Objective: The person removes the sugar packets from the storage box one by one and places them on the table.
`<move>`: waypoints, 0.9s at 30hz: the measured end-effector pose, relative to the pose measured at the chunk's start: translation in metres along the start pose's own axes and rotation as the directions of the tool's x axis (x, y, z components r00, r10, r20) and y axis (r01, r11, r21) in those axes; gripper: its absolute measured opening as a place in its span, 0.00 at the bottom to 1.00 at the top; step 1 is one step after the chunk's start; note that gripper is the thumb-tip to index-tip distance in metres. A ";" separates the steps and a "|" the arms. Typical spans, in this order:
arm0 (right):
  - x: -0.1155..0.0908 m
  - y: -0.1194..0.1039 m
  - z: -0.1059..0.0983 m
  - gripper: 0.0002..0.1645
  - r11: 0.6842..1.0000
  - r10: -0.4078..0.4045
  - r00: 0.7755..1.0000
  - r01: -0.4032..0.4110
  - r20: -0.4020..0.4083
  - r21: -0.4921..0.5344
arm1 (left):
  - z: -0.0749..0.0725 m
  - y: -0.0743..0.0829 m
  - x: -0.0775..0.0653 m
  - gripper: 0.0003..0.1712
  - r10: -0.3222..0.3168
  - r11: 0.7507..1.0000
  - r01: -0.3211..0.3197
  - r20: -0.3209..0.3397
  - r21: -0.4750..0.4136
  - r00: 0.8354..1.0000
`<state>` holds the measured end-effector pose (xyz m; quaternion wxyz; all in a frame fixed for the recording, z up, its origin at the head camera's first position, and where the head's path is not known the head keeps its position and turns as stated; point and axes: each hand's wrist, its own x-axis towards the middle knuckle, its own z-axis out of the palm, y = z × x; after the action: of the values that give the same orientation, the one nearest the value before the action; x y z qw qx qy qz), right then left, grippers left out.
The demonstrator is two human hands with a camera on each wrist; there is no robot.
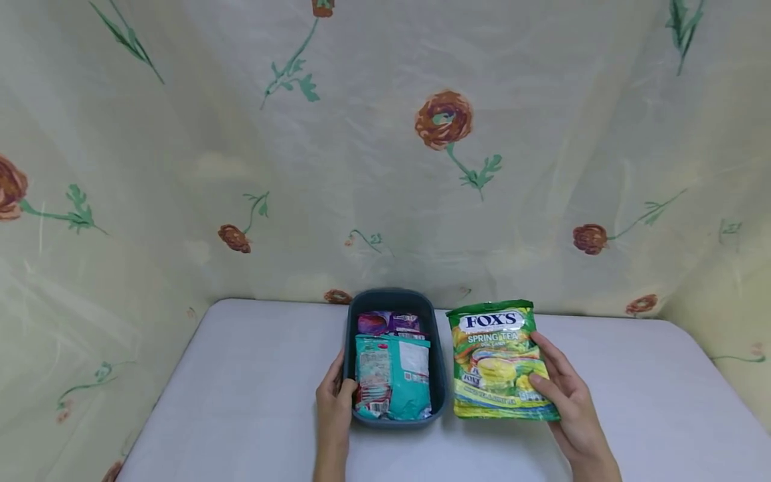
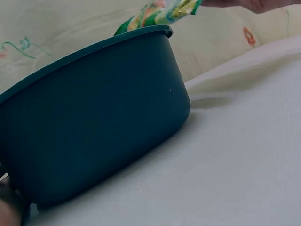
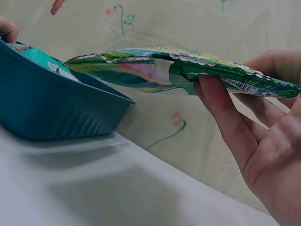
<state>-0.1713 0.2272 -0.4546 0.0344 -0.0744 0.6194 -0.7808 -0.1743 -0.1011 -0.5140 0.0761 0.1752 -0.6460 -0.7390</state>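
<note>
A dark teal plastic bin (image 1: 438, 375) stands on the table, its outer wall (image 2: 103, 103) filling much of the left wrist view. My left hand (image 1: 334, 402) grips its left side, thumb over the rim. Inside lie a turquoise packet (image 1: 409, 381) and, behind it, purple packets (image 1: 388, 323). To the right of the bin, my right hand (image 1: 569, 398) holds a green and yellow bag of Fox's Spring Tea candy (image 1: 496, 361) by its right edge. In the right wrist view the candy bag (image 3: 141, 70) is raised above the table, its far end near the bin's rim.
A white table (image 1: 253, 395) carries the bin. Behind and beside it hangs a pale curtain (image 1: 361, 167) printed with orange flowers, close to the table's back edge.
</note>
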 end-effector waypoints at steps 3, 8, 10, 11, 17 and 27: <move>-0.001 0.001 -0.001 0.37 1.000 0.001 1.000 -0.001 -0.009 -0.003 | -0.002 0.000 0.001 0.35 0.002 1.000 -0.002 0.009 0.005 1.000; 0.000 0.001 -0.002 0.37 1.000 0.012 1.000 -0.012 -0.011 -0.010 | -0.003 0.000 0.001 0.34 0.004 1.000 -0.004 0.016 -0.004 1.000; 0.000 0.001 -0.003 0.37 1.000 0.015 1.000 -0.016 -0.011 -0.017 | -0.002 0.000 0.001 0.34 0.003 1.000 -0.003 0.026 -0.002 1.000; 0.000 0.002 -0.003 0.37 1.000 0.016 1.000 -0.016 -0.012 -0.022 | -0.002 0.000 0.001 0.34 0.003 1.000 -0.003 0.033 0.001 0.999; 0.000 0.001 -0.007 0.37 0.999 0.032 0.999 -0.032 -0.018 -0.042 | 0.002 -0.001 -0.002 0.34 -0.003 1.000 0.003 0.043 0.009 0.999; -0.004 0.008 -0.018 0.37 1.000 0.018 1.000 -0.018 0.012 -0.004 | 0.003 -0.002 -0.011 0.33 0.022 0.999 -0.023 0.005 0.022 1.000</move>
<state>-0.1708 0.2432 -0.4662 0.0452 -0.0737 0.6213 -0.7788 -0.1654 -0.0941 -0.5140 0.0808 0.1669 -0.6563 -0.7314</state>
